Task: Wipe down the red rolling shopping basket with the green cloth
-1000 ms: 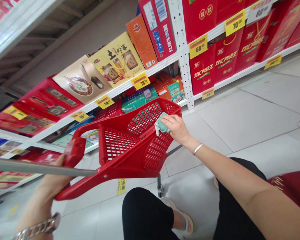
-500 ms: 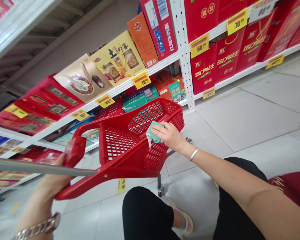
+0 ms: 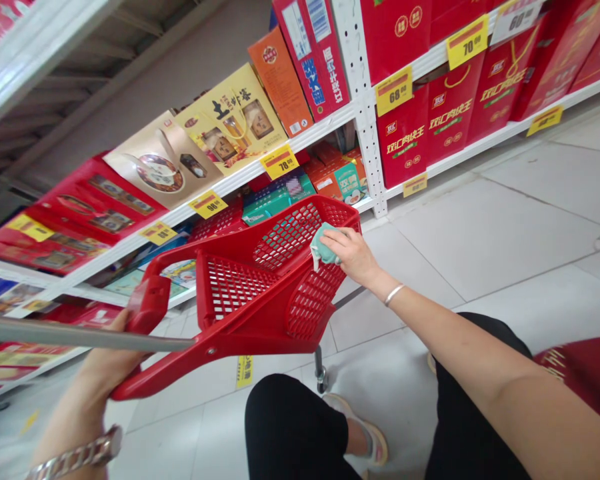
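Observation:
A red plastic shopping cart (image 3: 275, 337) with perforated walls stands before me, tilted in my view. My left hand (image 3: 114, 357) is closed on its red handle end at the left, behind a grey metal bar (image 3: 80, 333); part of its fingers is hidden. My right hand (image 3: 353, 252) presses a folded pale green cloth (image 3: 325, 243) against the cart's near upper rim, close to the far corner. A white strip hangs from the cloth.
White shelves (image 3: 375, 160) run behind the cart, stocked with red gift boxes (image 3: 405, 143), a yellow box (image 3: 235, 123) and yellow price tags. Grey floor tiles (image 3: 530, 213) lie to the right. My knees (image 3: 293, 427) are bent close below the cart.
My right hand has slid the cloth along the cart's rim, up and right toward the far corner. My left hand keeps its place on the cart.

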Motion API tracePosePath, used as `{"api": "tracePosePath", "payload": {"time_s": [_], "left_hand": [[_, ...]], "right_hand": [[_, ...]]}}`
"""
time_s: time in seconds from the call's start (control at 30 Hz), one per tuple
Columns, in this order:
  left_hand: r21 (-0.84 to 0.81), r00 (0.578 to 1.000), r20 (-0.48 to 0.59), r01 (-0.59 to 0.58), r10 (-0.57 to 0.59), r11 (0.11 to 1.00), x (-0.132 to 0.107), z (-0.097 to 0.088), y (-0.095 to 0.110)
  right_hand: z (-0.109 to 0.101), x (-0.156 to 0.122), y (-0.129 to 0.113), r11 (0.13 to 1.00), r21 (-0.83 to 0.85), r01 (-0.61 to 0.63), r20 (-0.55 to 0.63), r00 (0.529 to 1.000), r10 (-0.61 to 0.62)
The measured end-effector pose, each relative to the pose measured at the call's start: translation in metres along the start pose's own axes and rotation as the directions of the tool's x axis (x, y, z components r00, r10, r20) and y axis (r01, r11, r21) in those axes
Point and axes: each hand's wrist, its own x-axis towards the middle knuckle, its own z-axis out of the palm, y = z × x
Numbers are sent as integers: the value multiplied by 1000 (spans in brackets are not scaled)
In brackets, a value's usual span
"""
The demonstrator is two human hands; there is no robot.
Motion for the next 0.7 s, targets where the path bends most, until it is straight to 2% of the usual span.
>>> {"api": "tracePosePath", "payload": {"time_s": [0.07,0.13,0.3,0.53,0.7], "left_hand": [[-9,994,62,94,-93,996,-2,-3,6],[-22,989,64,133,-131,991,-4,-5,12],[-22,985,91,147,-145,989,-8,-8,20],[-61,989,48,142,-139,988,-6,-8,18],[-72,986,79,152,-146,986,-2,-4,14]], "right_hand": [[2,-1,-2,1000,3,-3,-15,1000,3],[3,-1,-4,1000,8,-9,-31,999,9],[4,-1,-6,999,38,-28,-36,999,30],[5,-2,-4,997,68,-34,-17,999,35],[8,-3,-2,994,109,-25,-32,999,29]]}}
